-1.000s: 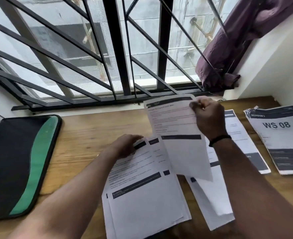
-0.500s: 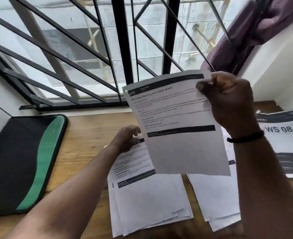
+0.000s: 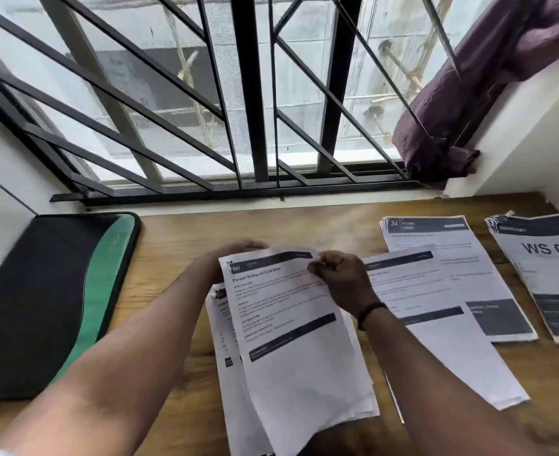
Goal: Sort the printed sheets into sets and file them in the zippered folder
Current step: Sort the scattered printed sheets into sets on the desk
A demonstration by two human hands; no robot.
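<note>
My right hand (image 3: 339,279) pinches the top right edge of a printed sheet (image 3: 291,337) headed "Pre-wash Sorting and Quick Wash". That sheet lies low over the left pile of sheets (image 3: 229,363) on the wooden desk (image 3: 179,245). My left hand (image 3: 235,250) is behind the sheet's top left corner, mostly hidden; its grip cannot be made out. A second pile (image 3: 436,324) lies just right of my right wrist. Farther right are a "34" pile (image 3: 452,245) and a "WS 08" stack (image 3: 548,274). The black and green zippered folder (image 3: 51,301) lies flat at the left.
A barred window (image 3: 255,93) runs along the far edge of the desk. A purple curtain (image 3: 469,93) hangs bunched at the right corner beside a white wall (image 3: 534,133). Another white wall stands at the left behind the folder.
My right hand has brought the raised sheet down from in front of the window onto the left pile. My left hand has shifted up behind the sheet's top edge.
</note>
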